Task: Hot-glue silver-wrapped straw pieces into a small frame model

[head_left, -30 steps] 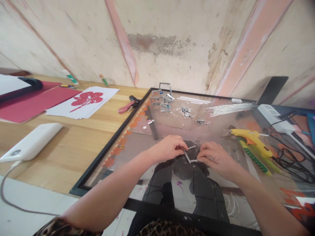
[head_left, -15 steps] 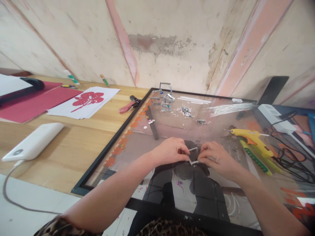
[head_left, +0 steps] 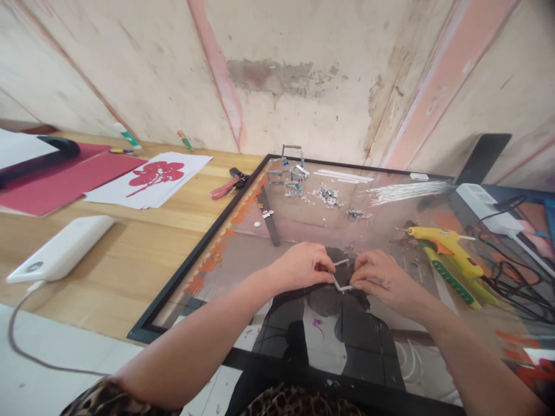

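Note:
Both hands meet over a large black-framed glass panel (head_left: 191, 271) lying flat on the table. My left hand (head_left: 301, 267) and my right hand (head_left: 381, 278) each pinch one side of a small bent silver strip (head_left: 340, 276), folded into an angular shape between the fingertips. Both hands have their fingers closed on it, just above the glass. At the panel's far edge stands a small structure of silver strips (head_left: 288, 171), with scraps of silver (head_left: 328, 196) beside it.
A yellow glue gun (head_left: 444, 245) lies right of my hands, beside a green tool (head_left: 448, 281), black cables and a white power strip (head_left: 485, 202). On the left sit a white power bank (head_left: 63, 248), red paper cuttings (head_left: 154, 175) and red-handled pliers (head_left: 228, 186).
The hands have drawn slightly closer together, folding the silver strip into a tighter angle. Everything else stays in place.

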Tool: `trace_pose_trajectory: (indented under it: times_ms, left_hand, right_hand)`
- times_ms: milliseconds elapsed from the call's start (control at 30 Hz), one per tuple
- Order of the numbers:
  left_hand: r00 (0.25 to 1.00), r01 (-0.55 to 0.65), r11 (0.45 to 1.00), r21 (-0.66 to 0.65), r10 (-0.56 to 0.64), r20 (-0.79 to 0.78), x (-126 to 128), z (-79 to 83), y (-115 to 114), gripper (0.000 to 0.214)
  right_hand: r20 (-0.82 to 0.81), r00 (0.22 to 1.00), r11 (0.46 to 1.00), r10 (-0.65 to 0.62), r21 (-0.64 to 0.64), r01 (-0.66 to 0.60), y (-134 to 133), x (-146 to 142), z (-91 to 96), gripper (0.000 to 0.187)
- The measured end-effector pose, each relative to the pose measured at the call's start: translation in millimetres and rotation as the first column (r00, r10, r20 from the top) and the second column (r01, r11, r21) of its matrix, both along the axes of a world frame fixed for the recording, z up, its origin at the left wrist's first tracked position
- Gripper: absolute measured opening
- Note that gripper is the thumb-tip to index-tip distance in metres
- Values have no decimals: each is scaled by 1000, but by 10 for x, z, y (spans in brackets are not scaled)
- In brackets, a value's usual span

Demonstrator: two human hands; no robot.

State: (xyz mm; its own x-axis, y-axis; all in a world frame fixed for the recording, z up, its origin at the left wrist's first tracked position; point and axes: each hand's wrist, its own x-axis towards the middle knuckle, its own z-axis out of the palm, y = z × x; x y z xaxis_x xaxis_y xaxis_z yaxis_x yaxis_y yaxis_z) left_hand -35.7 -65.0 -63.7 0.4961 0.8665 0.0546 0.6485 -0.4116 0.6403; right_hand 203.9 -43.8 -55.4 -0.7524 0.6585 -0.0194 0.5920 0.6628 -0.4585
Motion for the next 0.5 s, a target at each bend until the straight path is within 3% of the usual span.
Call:
trace_pose_trajectory:
  times_ms: [500]
  left_hand:
    - [1000, -9, 1000, 10, 9, -19, 10, 28, -3, 22]
  right_hand:
    - [-29, 1000, 998, 1, 67, 1, -20, -46, -40, 17]
